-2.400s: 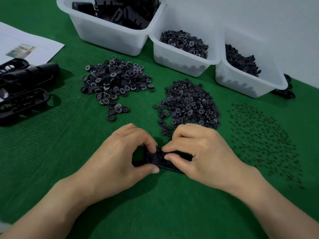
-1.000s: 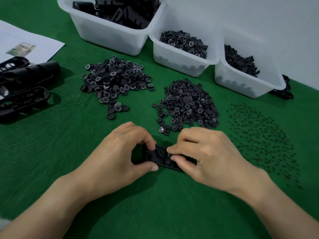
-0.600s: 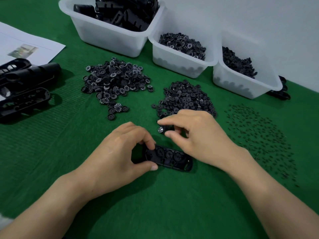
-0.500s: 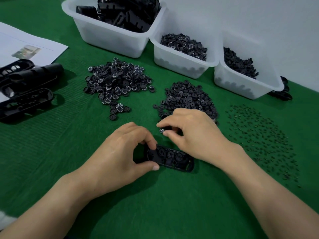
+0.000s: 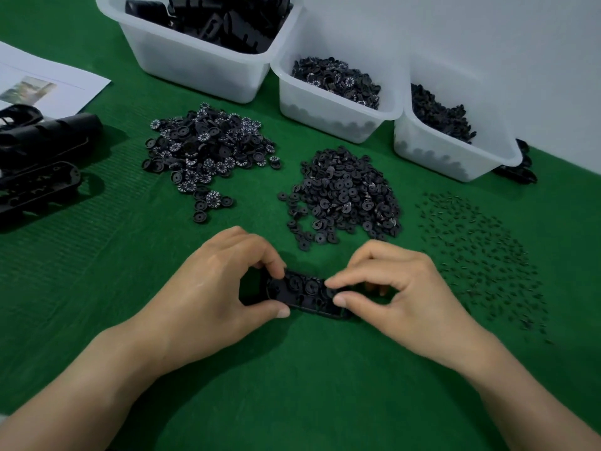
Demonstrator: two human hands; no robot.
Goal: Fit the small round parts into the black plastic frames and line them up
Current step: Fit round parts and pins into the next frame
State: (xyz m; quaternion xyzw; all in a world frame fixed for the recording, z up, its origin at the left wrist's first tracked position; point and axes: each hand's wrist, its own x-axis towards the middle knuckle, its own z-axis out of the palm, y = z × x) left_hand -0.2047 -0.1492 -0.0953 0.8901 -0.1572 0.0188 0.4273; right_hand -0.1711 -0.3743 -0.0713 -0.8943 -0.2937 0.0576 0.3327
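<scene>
1. Head view, surface: a green felt-like mat [image 5: 292,385] with a fine ribbed weave covers the table, against a plain pale wall.
2. Near the middle lies a black frame [image 5: 302,292], a long flat plastic piece with rounded ends. Small round parts sit in a row inside it.
3. The left hand [image 5: 208,297] has its thumb and forefinger curled into a pinch on the frame's left end.
4. The right hand [image 5: 400,297] pinches the frame's right end with thumb and forefinger nearly closed. Whether a loose part sits between them cannot be told.
5. Beyond the hands are a heap of black wheels with white numbers [image 5: 208,151], a heap of plain black rings [image 5: 341,193] and a scatter of tiny dark pins [image 5: 481,252].
6. Three cloudy white plastic tubs [image 5: 325,105] stand behind them, holding black parts.
7. At far left, more black frames [image 5: 39,157] lie beside a white printed sheet [image 5: 48,83].
</scene>
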